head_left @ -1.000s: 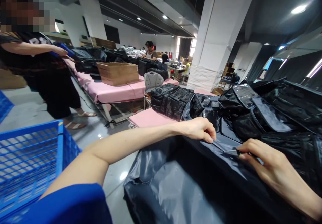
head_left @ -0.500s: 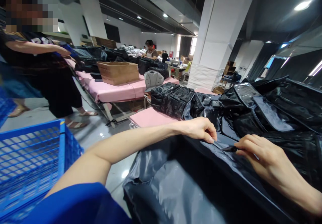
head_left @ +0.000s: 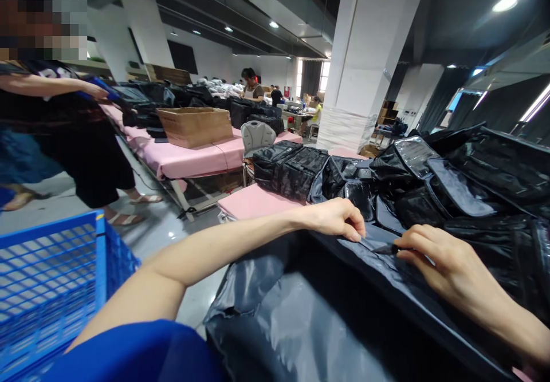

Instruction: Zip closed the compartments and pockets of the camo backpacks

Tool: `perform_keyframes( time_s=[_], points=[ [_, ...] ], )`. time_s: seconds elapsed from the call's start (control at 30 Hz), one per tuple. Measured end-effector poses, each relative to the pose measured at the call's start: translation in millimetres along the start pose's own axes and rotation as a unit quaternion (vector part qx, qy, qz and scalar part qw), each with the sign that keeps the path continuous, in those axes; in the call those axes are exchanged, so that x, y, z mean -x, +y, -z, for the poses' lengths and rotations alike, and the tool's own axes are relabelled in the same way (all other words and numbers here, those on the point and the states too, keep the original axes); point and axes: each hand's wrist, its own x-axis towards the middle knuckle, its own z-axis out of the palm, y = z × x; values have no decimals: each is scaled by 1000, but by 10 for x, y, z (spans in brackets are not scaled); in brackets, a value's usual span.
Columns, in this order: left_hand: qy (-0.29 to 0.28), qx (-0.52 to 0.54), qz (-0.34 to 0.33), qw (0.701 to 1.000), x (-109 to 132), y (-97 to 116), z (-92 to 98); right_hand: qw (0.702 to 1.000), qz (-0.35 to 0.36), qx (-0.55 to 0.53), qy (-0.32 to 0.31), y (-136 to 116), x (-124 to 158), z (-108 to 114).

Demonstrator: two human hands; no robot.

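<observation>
A large dark fabric bag (head_left: 309,319) lies in front of me, its opening towards me. My left hand (head_left: 339,219) pinches the bag's upper edge, fingers closed on the fabric. A little to the right, my right hand (head_left: 433,256) is closed on a small black zipper pull (head_left: 387,249) on the same edge. Behind the hands lies a heap of shiny black bags (head_left: 451,181).
A blue plastic crate (head_left: 47,284) stands at my lower left. Pink-covered tables (head_left: 193,158) run to the back, bearing a cardboard box (head_left: 195,125) and more black bags. A person in black (head_left: 81,136) stands at the left. A white pillar (head_left: 365,67) rises behind.
My right hand has slid the zipper pull slightly left towards my left hand. A second person's leg has come into view at the far left.
</observation>
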Motion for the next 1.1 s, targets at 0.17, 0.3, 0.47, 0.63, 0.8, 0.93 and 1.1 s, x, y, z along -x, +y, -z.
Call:
perform_keyframes(
  time_s=[0.17,0.3,0.47,0.63,0.8,0.93,1.1],
  points=[
    [-1,12,4,1000,-7,-12,-5,997,13,44,58,20,104,106],
    [1,18,15,1000,-20,-6,-8,979,89,172,66,-58,167,163],
    [9,20,15,1000,-12,1,-16,952,152,249,88,-138,248,156],
    [13,18,-1,1000,-6,-16,-21,990,75,103,63,-86,349,203],
    [17,20,-15,1000,-23,-73,-32,996,-5,41,81,54,569,376],
    [12,15,-6,1000,-21,-69,-27,996,10,75,35,85,821,497],
    [12,15,13,1000,-8,-32,-26,994,31,104,31,68,938,466]
  ],
)
